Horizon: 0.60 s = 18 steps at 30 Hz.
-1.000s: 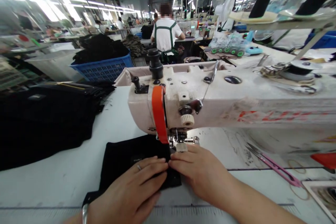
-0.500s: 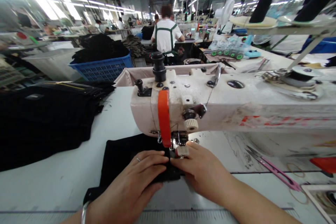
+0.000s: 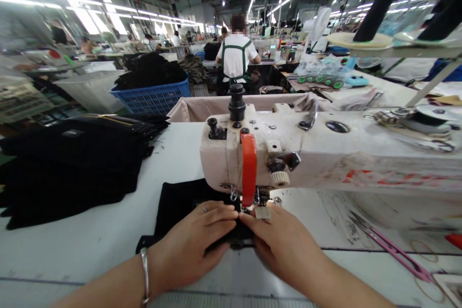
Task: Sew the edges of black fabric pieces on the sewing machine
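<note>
Left hand [image 3: 191,238], lower centre: lying flat, fingers extended, thumb set apart, fingertips resting on black cloth; wearing a ring [image 3: 204,210], with a silver bracelet [image 3: 145,269] circling the wrist. Right hand [image 3: 283,233], right of lower centre: curving in beside the needle area, index finger nearly meeting the left fingertips; some fingers hiding, so whether it is pinching cannot be told. Black cloth [image 3: 175,204], centre: lying on the white table [image 3: 104,245], its edge running under the sewing machine [image 3: 325,154]. Orange guard [image 3: 249,168], centre: hanging on the machine head. Pink snips [image 3: 397,252], lower right: lying on the table. Black garment pile [image 3: 75,168], left: spreading over the table. Blue basket [image 3: 155,98], upper left: holding dark cloth. Co-worker [image 3: 236,57], upper centre: facing away.
</note>
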### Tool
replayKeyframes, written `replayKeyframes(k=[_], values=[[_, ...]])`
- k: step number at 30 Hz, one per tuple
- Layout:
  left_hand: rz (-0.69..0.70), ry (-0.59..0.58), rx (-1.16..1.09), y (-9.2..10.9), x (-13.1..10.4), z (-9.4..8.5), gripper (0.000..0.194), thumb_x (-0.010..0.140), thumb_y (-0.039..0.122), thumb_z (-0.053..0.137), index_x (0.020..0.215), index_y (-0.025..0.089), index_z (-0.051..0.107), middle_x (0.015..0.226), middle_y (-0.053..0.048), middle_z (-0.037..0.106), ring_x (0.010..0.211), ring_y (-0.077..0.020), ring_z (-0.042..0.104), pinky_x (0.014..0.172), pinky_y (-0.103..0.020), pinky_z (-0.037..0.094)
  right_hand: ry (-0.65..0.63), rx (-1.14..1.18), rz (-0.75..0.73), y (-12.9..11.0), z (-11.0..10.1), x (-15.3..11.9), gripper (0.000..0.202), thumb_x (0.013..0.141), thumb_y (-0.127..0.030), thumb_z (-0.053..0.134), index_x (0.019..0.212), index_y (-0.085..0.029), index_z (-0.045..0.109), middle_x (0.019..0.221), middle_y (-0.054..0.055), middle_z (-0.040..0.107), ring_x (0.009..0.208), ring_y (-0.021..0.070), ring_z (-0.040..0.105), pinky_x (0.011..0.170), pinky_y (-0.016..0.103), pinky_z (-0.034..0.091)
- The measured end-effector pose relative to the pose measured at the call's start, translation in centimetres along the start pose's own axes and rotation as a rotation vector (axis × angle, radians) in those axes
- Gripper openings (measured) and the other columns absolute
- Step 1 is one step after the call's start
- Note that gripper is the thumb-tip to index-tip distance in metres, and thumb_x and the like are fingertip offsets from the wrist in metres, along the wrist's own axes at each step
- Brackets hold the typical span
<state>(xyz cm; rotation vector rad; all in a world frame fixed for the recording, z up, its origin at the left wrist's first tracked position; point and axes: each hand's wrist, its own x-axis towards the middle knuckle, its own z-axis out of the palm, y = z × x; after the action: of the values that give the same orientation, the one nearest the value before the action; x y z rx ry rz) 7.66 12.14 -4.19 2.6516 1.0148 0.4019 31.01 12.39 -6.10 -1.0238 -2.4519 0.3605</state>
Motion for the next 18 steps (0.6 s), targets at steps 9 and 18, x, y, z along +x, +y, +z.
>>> replayKeyframes(k=[9, 18], values=[[0.052, 0.041, 0.025, -2.2, 1.7, -0.5, 0.036, 0.083, 0.012, 0.061, 0.119, 0.016, 0.062, 0.123, -0.007, 0.064, 0.119, -0.0220, 0.055, 0.107, -0.039, 0.044, -0.034, 0.028, 0.064, -0.3, 0.1, 0.4, 0.044, 0.082, -0.003, 0.046, 0.122, -0.017, 0.057, 0.112, 0.010, 0.062, 0.100, 0.0278, 0.056, 0.088, 0.045, 0.050], [0.196, 0.029, 0.244, -4.9, 1.7, -1.3, 0.022, 0.098, 0.024, 0.051, 0.115, 0.018, 0.063, 0.112, -0.006, 0.070, 0.107, -0.0198, 0.063, 0.100, -0.038, 0.049, 0.107, 0.022, 0.231, -0.1, -0.9, 0.8, 0.015, 0.089, -0.011, 0.046, 0.094, -0.014, 0.060, 0.098, 0.011, 0.058, 0.097, 0.0279, 0.053, 0.086, 0.047, 0.049]])
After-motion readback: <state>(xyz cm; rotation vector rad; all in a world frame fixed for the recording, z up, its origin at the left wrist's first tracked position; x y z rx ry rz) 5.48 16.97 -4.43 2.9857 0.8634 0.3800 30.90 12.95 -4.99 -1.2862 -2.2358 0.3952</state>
